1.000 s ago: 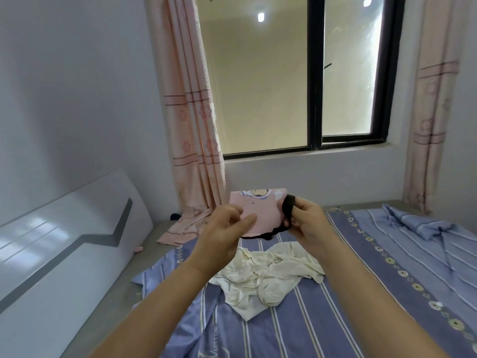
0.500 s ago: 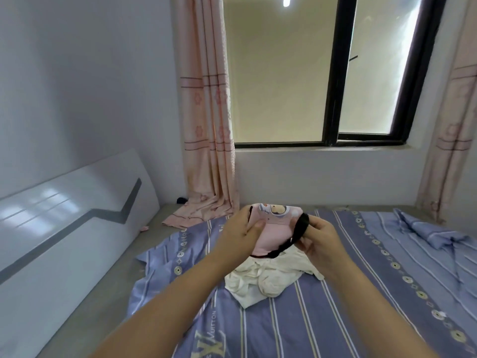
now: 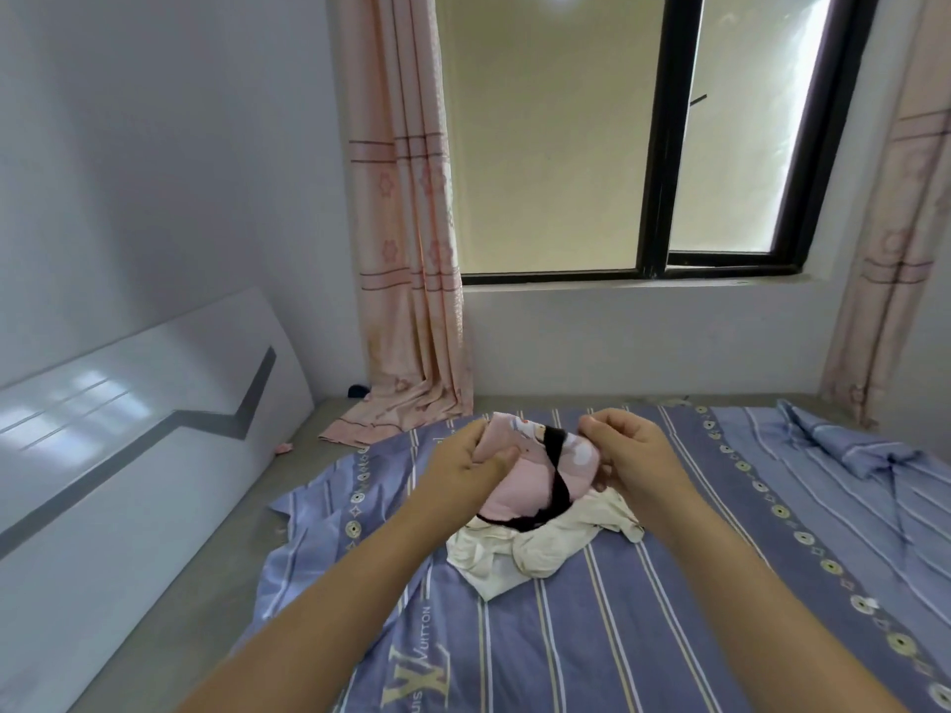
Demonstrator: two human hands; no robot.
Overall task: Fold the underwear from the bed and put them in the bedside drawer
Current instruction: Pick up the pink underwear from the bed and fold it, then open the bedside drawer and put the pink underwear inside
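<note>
While both arms reach out over the striped blue bedsheet (image 3: 643,609), a person holds a pink pair of underwear (image 3: 520,486) with black trim above the bed's far edge. The left hand (image 3: 463,468) pinches its left side, and the right hand (image 3: 630,452) is closed on its right side, black band apparently under the fingers. Directly below, a crumpled cream garment (image 3: 535,550) lies on the sheet. Peach curtains (image 3: 406,223) flank the black-framed window (image 3: 664,146).
</note>
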